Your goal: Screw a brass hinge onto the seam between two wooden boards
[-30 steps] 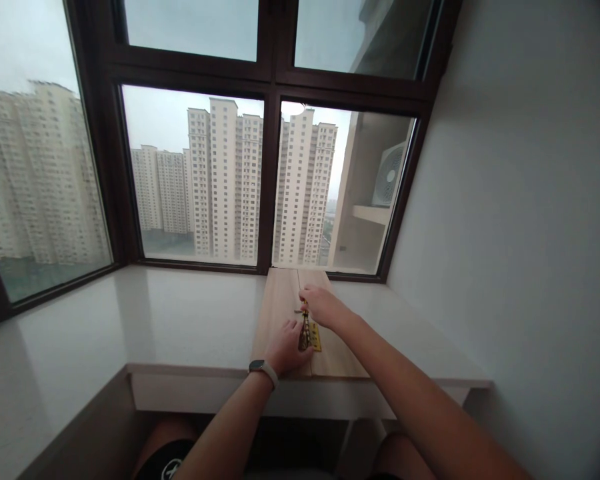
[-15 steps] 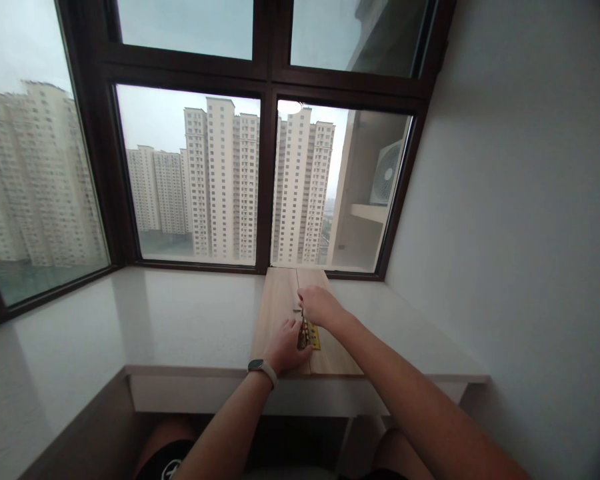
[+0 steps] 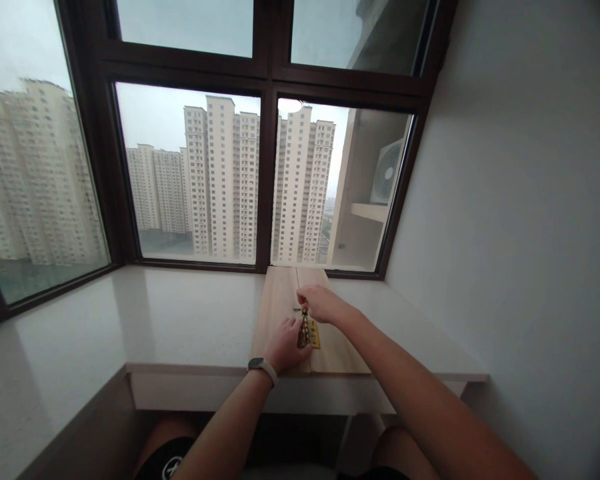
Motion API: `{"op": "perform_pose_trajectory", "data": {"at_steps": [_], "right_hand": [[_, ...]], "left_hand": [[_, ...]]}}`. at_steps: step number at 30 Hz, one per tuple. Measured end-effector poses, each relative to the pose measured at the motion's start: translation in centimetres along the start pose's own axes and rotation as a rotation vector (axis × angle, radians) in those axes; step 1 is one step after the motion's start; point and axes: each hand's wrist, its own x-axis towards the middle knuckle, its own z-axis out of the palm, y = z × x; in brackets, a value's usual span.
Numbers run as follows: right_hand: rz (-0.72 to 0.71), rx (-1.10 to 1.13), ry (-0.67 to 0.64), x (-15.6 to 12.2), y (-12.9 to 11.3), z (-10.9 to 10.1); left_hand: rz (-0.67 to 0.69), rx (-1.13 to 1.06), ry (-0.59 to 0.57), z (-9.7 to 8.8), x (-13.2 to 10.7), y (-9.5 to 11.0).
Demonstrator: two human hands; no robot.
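Note:
Two pale wooden boards (image 3: 276, 300) lie side by side with a narrow seam between them. Over the seam rests a brass-coloured hinge (image 3: 315, 334) with dark holes in its plate. My left hand (image 3: 284, 347), with a watch on its wrist, holds the hinge from the left, thumb at its near end and fingers along its side. Just beyond it, my right hand (image 3: 320, 301) is closed round a small yellow-and-black tool (image 3: 305, 311), mostly covered by the fingers. A small thin dark piece (image 3: 297, 309) shows left of the tool.
The boards lie on a white windowsill (image 3: 195, 320), reaching from the window frame (image 3: 264, 187) to the sill's front edge. A white wall (image 3: 520, 200) rises on the right. My knees are below the sill.
More of the yellow-and-black tool shows below my right hand, whose grip has shifted slightly. My left hand stays on the hinge, and the boards have not moved.

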Motion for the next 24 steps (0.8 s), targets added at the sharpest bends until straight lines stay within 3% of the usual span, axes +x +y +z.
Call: {"op": "perform_pose_trajectory", "data": {"at_steps": [9,19,24], "right_hand": [[0.221,-0.092,0.033,0.1,-1.8,0.3],[-0.012,-0.032,0.033,-0.2,-0.7,0.6],[0.013,-0.034,0.000,-0.1,-1.2,0.2]], "left_hand": [[-0.020,0.014,-0.024,-0.3,0.1,0.4],[-0.015,0.015,-0.017,-0.4,0.1,0.5],[-0.020,0.017,-0.018,-0.4,0.1,0.4]]}}
